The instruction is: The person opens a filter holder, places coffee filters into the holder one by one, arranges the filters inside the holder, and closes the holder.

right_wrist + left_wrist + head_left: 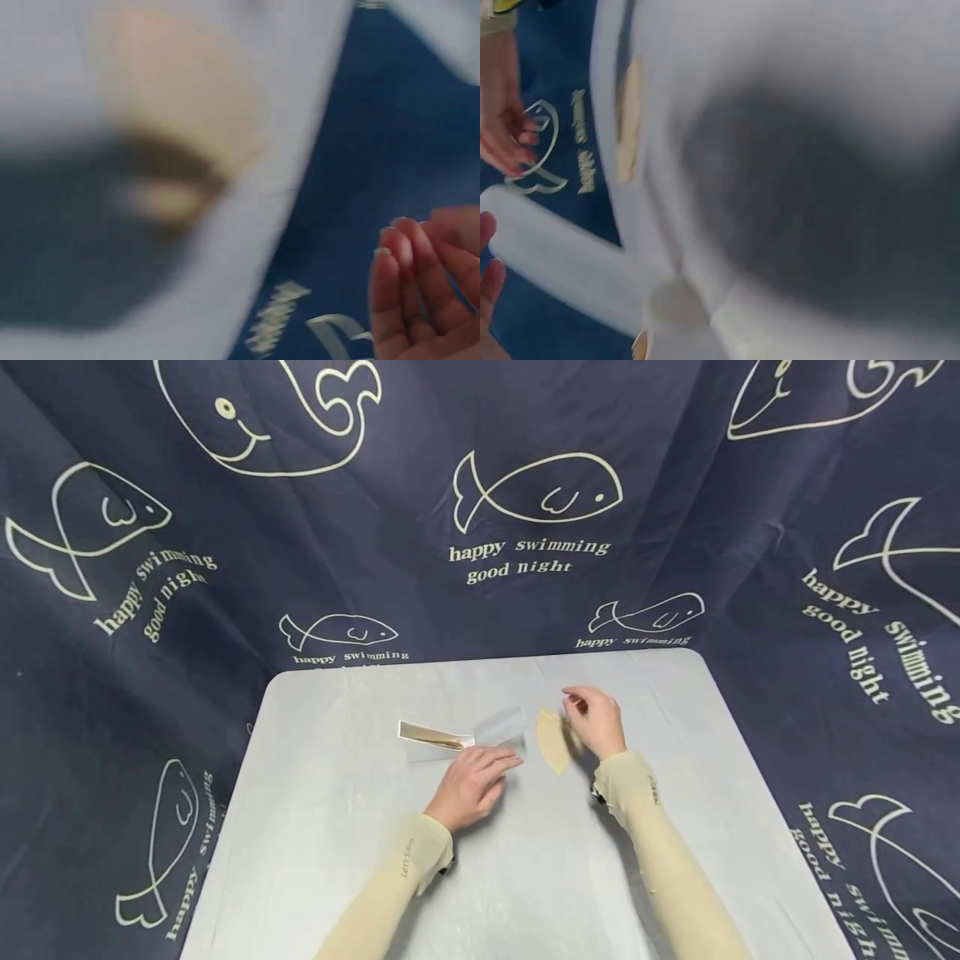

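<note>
A narrow white-edged box (437,735) stands on the table with tan material showing inside its long opening. From its right end a pale flap (498,727) sticks out, blurred in the head view; the left wrist view shows the white flap (562,259) beside my fingertips. My left hand (472,781) is at the box's right end, fingers extended, and I cannot tell whether they touch the flap. A tan fan-shaped piece (555,742), like a paper coffee filter, lies right of the box. Just right of it, my right hand (594,718) is raised with loosely bent fingers and holds nothing visible.
The light grey table (337,860) has rounded far corners. Dark blue curtains (525,610) with fish drawings and lettering hang close behind it and along both sides. Long beige sleeves (675,877) cover both forearms.
</note>
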The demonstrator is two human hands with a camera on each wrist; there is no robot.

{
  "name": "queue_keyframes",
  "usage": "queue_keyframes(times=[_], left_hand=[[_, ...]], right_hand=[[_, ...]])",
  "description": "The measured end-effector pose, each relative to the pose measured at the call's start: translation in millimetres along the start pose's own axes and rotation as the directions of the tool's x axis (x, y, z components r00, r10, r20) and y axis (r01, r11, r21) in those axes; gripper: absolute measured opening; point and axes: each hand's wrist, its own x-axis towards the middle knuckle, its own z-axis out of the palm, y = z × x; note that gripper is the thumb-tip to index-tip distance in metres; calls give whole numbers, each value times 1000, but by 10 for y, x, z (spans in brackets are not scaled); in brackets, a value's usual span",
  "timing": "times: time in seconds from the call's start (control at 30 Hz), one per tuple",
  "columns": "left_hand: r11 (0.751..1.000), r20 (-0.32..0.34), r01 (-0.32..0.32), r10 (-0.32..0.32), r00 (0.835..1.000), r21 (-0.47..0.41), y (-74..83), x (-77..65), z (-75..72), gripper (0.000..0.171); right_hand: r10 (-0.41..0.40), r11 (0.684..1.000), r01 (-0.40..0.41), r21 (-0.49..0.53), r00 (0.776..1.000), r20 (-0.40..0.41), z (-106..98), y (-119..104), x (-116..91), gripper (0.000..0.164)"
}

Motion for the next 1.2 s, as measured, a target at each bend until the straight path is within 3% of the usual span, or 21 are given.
queue_keyframes(times=[0.1,0.23,0.37,0.5,0.73,0.9,1.07,1.2], left_hand=[[999,111,47,-45,993,-19,77,-25,134,42],[992,195,120,-110,975,-42,136,8,222,40],[989,247,142,-131,960,-28,155,20,246,39],[989,283,150,-142,949,-9,155,10,243,38],[979,311,197,-174,934,-45,123,-30,206,37],[972,327,220,-182,927,-83,79,-65,161,34],[963,312,222,-167,935,-150,43,-118,78,33],[965,233,192,-148,961,-180,16,-99,-79,33]], right_hand=[[100,994,-94,-54,987,123,39,269,-133,26],[210,976,-193,-98,953,220,123,431,-254,33],[286,956,-261,-136,932,223,217,461,-308,34],[326,943,-307,-125,927,183,259,468,-323,29],[332,938,-306,-163,928,167,303,510,-333,13],[258,954,-228,-193,955,146,323,463,-360,10],[205,971,-187,-151,972,112,226,305,-442,10],[176,981,-168,-93,981,79,80,167,-456,6]])
